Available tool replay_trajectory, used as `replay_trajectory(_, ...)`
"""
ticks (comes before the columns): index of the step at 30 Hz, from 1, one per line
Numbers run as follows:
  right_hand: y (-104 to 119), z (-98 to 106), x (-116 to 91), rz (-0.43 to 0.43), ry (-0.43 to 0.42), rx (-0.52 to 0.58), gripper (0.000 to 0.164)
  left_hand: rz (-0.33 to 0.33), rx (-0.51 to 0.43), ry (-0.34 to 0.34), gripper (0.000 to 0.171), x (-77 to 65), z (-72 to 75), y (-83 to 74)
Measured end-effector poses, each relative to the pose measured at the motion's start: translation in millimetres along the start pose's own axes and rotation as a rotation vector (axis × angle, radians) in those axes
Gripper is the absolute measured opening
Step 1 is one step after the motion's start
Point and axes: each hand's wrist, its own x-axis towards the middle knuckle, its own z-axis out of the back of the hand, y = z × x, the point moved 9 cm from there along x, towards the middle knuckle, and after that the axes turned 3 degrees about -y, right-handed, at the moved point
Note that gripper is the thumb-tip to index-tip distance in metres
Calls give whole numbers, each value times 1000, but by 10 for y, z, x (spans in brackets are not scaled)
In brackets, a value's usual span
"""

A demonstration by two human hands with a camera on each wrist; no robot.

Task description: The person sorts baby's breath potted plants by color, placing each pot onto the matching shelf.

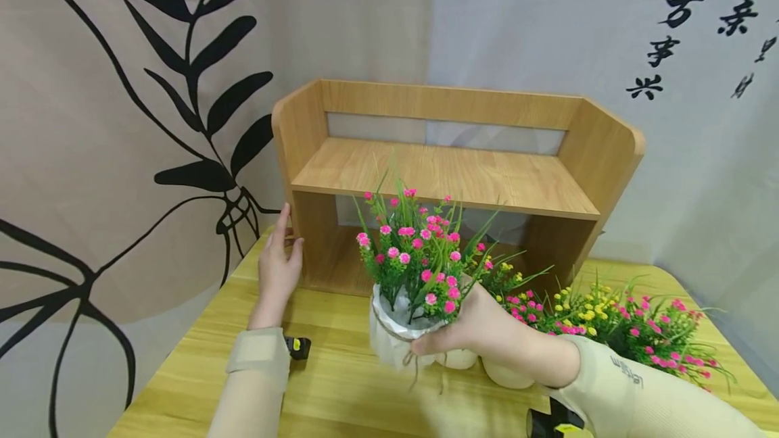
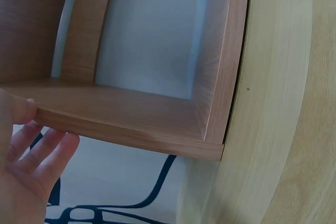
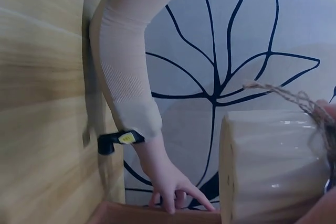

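Observation:
My right hand (image 1: 481, 323) grips a white flower pot (image 1: 389, 333) of pink artificial flowers (image 1: 420, 249) and green grass, with twine tied round it. Held above the table, the pot (image 3: 273, 166) shows its ribbed side and part of its base in the right wrist view. A two-tier wooden desk shelf (image 1: 444, 164) stands behind it. My left hand (image 1: 280, 272) touches the shelf's left side panel; in the left wrist view the thumb (image 2: 23, 109) lies at the panel's front edge and the fingers are along its outer face.
More potted flowers, pink and yellow (image 1: 584, 309), stand at the right of the wooden table (image 1: 341, 391), their pots partly hidden by my right arm. A patterned curtain (image 1: 353, 19) hangs behind. Black devices (image 1: 298, 348) are strapped at both wrists.

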Motion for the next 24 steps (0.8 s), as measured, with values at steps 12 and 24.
replay_trajectory(12,406,202,6,4,-25,-55,74,28,-1,1,81,7,11,-4)
replay_trajectory(24,630,276,86,-42,-35,-96,82,15,-7,-2,81,-3,-9,28)
